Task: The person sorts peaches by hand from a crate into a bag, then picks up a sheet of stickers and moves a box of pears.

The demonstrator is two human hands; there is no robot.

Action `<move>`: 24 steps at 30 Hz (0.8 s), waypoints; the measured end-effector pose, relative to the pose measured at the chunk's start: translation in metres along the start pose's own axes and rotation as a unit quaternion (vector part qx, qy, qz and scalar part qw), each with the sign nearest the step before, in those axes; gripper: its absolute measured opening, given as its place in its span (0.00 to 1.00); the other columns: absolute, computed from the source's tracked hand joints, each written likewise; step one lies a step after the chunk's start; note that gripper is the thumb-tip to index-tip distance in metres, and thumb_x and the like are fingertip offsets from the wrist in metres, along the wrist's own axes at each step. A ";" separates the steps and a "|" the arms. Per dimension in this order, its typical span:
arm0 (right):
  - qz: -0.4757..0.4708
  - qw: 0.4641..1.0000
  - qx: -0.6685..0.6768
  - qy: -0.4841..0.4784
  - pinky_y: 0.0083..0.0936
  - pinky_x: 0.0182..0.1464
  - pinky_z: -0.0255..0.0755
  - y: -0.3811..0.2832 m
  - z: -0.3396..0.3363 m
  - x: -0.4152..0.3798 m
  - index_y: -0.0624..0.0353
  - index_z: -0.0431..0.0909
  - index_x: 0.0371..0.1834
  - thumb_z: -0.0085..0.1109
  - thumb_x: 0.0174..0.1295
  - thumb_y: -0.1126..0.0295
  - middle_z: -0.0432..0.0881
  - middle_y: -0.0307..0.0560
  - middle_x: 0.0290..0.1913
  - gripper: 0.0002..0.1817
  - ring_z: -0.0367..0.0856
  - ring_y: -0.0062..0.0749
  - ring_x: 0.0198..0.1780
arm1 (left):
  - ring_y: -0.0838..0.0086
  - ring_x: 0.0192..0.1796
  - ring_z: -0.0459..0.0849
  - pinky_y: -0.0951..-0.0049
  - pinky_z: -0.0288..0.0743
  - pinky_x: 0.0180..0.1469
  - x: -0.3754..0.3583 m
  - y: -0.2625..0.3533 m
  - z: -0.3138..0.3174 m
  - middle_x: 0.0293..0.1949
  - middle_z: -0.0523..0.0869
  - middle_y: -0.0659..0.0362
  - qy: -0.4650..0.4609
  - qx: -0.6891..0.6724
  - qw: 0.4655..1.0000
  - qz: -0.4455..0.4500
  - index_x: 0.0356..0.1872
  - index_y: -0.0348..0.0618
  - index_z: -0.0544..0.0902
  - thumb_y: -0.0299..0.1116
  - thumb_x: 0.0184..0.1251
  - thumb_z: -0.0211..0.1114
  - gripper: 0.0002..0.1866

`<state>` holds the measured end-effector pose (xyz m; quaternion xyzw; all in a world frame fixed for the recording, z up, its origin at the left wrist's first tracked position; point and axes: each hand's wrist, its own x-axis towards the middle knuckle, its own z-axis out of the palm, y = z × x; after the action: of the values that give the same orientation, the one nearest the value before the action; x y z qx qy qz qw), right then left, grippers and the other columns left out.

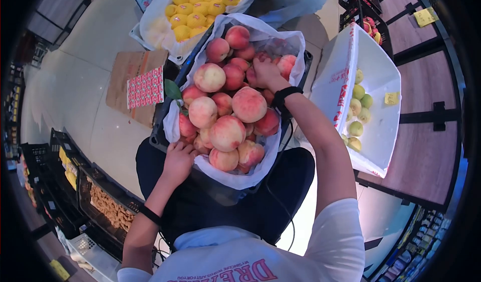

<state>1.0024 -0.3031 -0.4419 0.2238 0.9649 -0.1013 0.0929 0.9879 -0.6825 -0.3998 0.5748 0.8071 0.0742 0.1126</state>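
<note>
A dark crate [159,131] lined with a white plastic liner [280,144] stands in front of my knees, heaped with pink and pale yellow peaches [228,133]. My right hand [264,74] reaches into the far right part of the heap, fingers curled around a peach [251,75] that it partly hides. At the near left corner of the crate, my left hand [179,159] has its fingers bent over the edge of the liner, beside the peaches; its fingertips are hidden. A green leaf [172,89] sticks out at the crate's left side.
Yellow-wrapped fruit [195,9] fills a lined box beyond the crate. On the floor at left lies cardboard [125,66] with a red-patterned sheet [145,87]. A white foam box [373,131] with green fruit stands at right. Black crates [107,197] line the lower left. A cable [273,194] hangs near my right knee.
</note>
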 end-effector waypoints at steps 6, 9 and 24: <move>-0.030 0.970 0.207 0.125 0.40 0.45 0.75 0.009 -0.030 -0.020 0.62 0.63 0.56 0.69 0.37 0.54 0.76 0.57 0.45 0.41 0.78 0.51 0.45 | 0.70 0.46 0.75 0.67 0.64 0.52 0.001 0.002 -0.003 0.34 0.79 0.64 0.020 0.003 1.000 0.009 0.35 0.51 0.83 0.27 0.44 0.59 0.14; 0.066 0.871 0.485 0.054 0.34 0.42 0.78 0.010 -0.062 -0.034 0.61 0.62 0.58 0.66 0.43 0.52 0.77 0.54 0.46 0.40 0.82 0.45 0.40 | 0.70 0.45 0.75 0.66 0.64 0.52 0.001 0.002 -0.003 0.34 0.79 0.64 0.018 0.002 1.000 0.008 0.35 0.51 0.83 0.27 0.45 0.59 0.13; -0.005 0.295 0.942 -0.161 0.38 0.46 0.78 0.050 -0.055 -0.053 0.63 0.60 0.62 0.49 0.60 0.43 0.68 0.70 0.55 0.37 0.77 0.51 0.47 | 0.70 0.45 0.75 0.67 0.63 0.53 0.002 0.002 -0.003 0.34 0.79 0.64 0.023 -0.001 1.000 0.011 0.35 0.50 0.82 0.26 0.44 0.58 0.13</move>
<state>1.0643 -0.2676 -0.3852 0.1329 0.1756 -0.9750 -0.0286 0.9890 -0.6802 -0.3967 0.5818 0.8030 0.0894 0.0937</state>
